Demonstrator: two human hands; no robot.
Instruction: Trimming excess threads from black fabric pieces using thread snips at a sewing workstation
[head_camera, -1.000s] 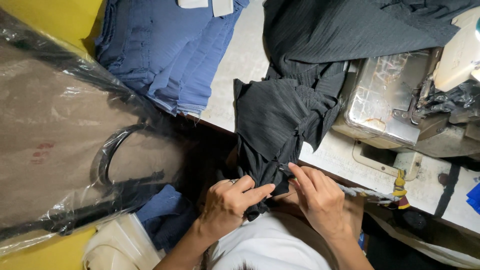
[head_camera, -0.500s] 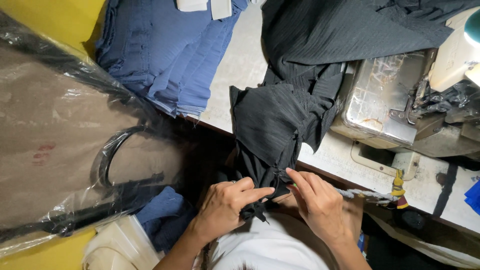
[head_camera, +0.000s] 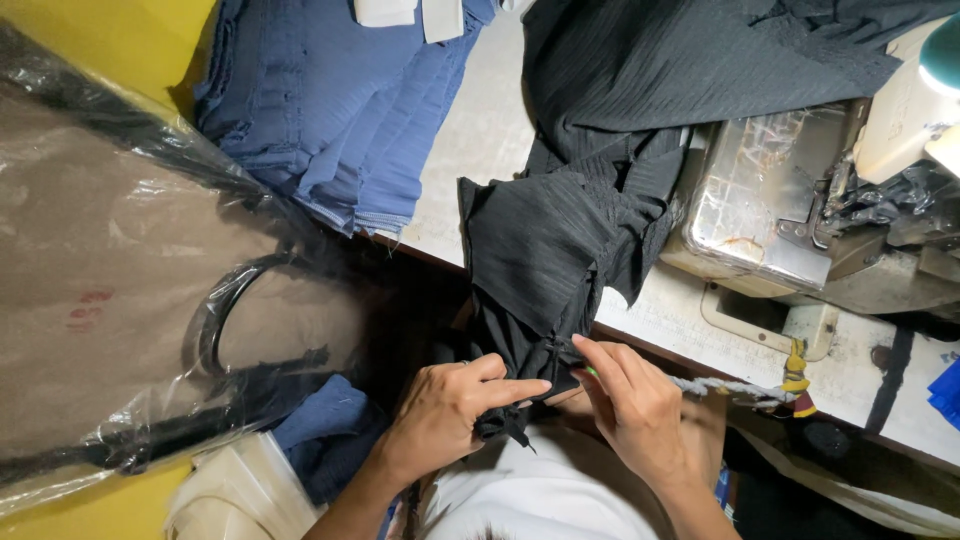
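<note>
Head view: both the left hand (head_camera: 440, 425) and right hand (head_camera: 635, 415) pinch the black garment's (head_camera: 545, 265) lower edge. It hangs off the counter (head_camera: 480, 140), not yet under the sewing machine (head_camera: 800, 210)

Between our hands we see a black, finely ribbed fabric piece (head_camera: 545, 265). Beyond them lie the pale grey tabletop (head_camera: 480, 140), a blue ribbed cloth stack (head_camera: 330, 110) and a silver-and-cream sewing machine (head_camera: 800, 200).

Both forearms rise from the bottom edge, wrists near each other. The left hand (head_camera: 440, 415) lies knuckles up, fingers (head_camera: 510, 388) pinched and pointing right. The right hand (head_camera: 640, 410) mirrors it, its fingers curled toward the left hand's tips
</note>
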